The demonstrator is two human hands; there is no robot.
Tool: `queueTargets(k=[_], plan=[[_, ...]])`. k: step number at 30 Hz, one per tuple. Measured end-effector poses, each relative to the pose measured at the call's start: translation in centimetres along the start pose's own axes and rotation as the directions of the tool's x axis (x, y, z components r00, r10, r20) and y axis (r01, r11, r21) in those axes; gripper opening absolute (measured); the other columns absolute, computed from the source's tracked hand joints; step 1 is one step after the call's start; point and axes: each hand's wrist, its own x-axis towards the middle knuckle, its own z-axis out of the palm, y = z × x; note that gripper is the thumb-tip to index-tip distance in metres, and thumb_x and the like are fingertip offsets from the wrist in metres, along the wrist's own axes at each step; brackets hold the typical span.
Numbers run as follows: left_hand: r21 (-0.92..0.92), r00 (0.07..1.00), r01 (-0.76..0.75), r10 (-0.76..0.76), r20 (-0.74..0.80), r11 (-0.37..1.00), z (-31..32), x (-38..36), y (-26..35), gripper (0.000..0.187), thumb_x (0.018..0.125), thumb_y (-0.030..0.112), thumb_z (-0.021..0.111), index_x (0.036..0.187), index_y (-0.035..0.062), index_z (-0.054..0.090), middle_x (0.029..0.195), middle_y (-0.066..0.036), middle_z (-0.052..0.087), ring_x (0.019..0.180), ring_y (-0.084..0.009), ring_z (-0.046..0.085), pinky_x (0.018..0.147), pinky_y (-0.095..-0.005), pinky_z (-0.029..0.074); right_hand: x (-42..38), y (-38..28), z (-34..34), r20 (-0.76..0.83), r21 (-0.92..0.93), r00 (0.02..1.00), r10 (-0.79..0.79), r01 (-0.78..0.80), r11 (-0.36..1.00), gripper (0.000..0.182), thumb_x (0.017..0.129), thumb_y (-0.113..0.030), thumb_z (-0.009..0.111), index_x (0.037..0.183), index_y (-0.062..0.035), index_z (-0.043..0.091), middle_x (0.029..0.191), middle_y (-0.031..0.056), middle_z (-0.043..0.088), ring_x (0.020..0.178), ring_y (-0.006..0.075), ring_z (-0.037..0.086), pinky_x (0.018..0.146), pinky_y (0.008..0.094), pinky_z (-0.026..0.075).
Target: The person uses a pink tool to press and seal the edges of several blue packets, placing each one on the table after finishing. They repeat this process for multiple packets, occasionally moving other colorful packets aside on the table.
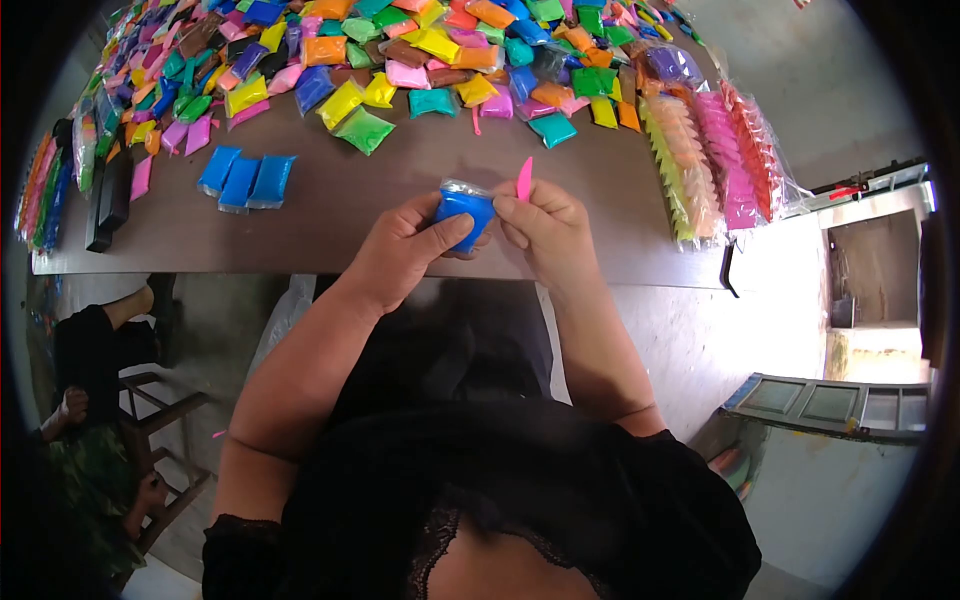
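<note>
The left hand [405,245] grips a flat blue packet in clear plastic film [460,217] between thumb and fingers, above the near part of the brown table [335,205]. The right hand [550,225] pinches a slim, pointed pink plastic piece [525,178], fingertips close by the packet's upper right corner. A slip of that point or a hard squeeze could split the film. Three similar blue packets [240,182] lie left; a multicoloured packet heap [430,45] lies far.
</note>
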Motion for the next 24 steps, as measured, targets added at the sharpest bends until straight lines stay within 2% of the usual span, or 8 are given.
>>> queueTargets(k=[3,14,17,18,20,21,22,24], plan=[[-0.051,0.999,0.038,-0.038,-0.013,0.998,0.2,0.1,0.6,0.035,0.096,0.025,0.063,0.121,0.0007,0.059,0.104,-0.008,0.068,0.094,-0.0159,0.067,0.087,-0.0329,0.055,0.2,0.1,-0.1,-0.039,0.169,0.995,0.093,-0.085,0.982,0.016,0.095,-0.009,0.061,0.106,0.0025,0.065,0.076,0.0035,0.063,0.051,0.0039,0.042,0.045,0.0191,0.03],[-0.069,0.999,0.015,-0.012,0.033,0.997,-0.3,0.5,0.0,0.033,0.095,0.022,0.066,0.12,0.0019,0.06,0.106,-0.008,0.068,0.093,-0.0151,0.067,0.088,-0.0322,0.054,0.5,0.8,-0.3,-0.049,0.078,0.997,0.061,-0.057,0.995,0.023,0.097,-0.022,0.063,0.097,0.0006,0.066,0.064,-0.001,0.056,0.048,0.0027,0.038,0.042,0.0199,0.025],[0.011,0.999,0.016,-0.016,0.035,1.0,-0.5,0.8,0.0,0.036,0.096,0.025,0.065,0.124,0.002,0.059,0.107,-0.006,0.068,0.097,-0.0142,0.066,0.089,-0.0312,0.054,0.5,0.2,-0.8,-0.095,0.157,0.985,0.142,-0.126,0.979,0.026,0.099,-0.025,0.059,0.099,0.0002,0.064,0.066,-0.0009,0.053,0.052,0.0048,0.038,0.046,0.0212,0.027],[0.243,0.993,-0.106,0.116,-0.027,0.964,-0.4,0.7,0.3,0.036,0.094,0.022,0.066,0.124,0.0035,0.06,0.11,-0.006,0.067,0.101,-0.0164,0.064,0.092,-0.0334,0.051,0.4,-0.2,-0.8,-0.157,0.139,0.975,0.158,-0.136,0.981,0.028,0.101,-0.026,0.055,0.104,0.0003,0.063,0.069,0.0,0.052,0.056,0.0068,0.039,0.051,0.0224,0.029],[0.465,0.968,-0.192,0.245,-0.055,0.864,-0.7,0.6,0.3,0.036,0.093,0.018,0.068,0.125,0.0049,0.061,0.112,-0.007,0.066,0.105,-0.0185,0.063,0.094,-0.0356,0.049,0.3,-0.8,-0.5,-0.223,0.015,0.967,0.121,-0.12,0.993,0.03,0.101,-0.028,0.054,0.104,0.0003,0.063,0.07,0.0,0.052,0.056,0.0066,0.039,0.051,0.0222,0.029],[0.875,0.904,-0.277,0.416,0.097,0.398,-1.3,0.8,0.3,0.043,0.09,0.017,0.069,0.13,0.0066,0.057,0.125,-0.009,0.059,0.116,-0.0239,0.056,0.101,-0.0397,0.044,0.1,-0.7,-0.5,-0.278,-0.112,0.958,0.077,-0.112,0.987,0.032,0.102,-0.03,0.053,0.104,0.0004,0.063,0.071,0.0,0.053,0.056,0.0063,0.038,0.05,0.0219,0.029],[0.942,0.829,-0.248,0.453,0.327,-0.225,-1.7,0.8,0.1,0.051,0.087,0.016,0.07,0.134,0.0082,0.054,0.138,-0.012,0.052,0.128,-0.0293,0.05,0.108,-0.0438,0.04,0.0,-0.3,-1.2,-0.234,-0.135,0.969,0.073,-0.107,0.985,0.031,0.102,-0.029,0.054,0.103,0.0006,0.064,0.073,-0.0012,0.053,0.058,0.0051,0.039,0.051,0.0207,0.03],[0.946,0.871,-0.261,0.377,0.316,-0.189,-2.4,0.0,-1.3,0.055,0.083,0.013,0.071,0.135,0.009,0.053,0.142,-0.013,0.047,0.131,-0.0318,0.045,0.11,-0.0457,0.036,-0.5,0.5,-2.7,-0.196,-0.204,0.971,0.138,-0.178,0.963,0.029,0.1,-0.027,0.056,0.103,0.0003,0.065,0.074,-0.0019,0.054,0.059,0.0042,0.04,0.052,0.0202,0.03]])
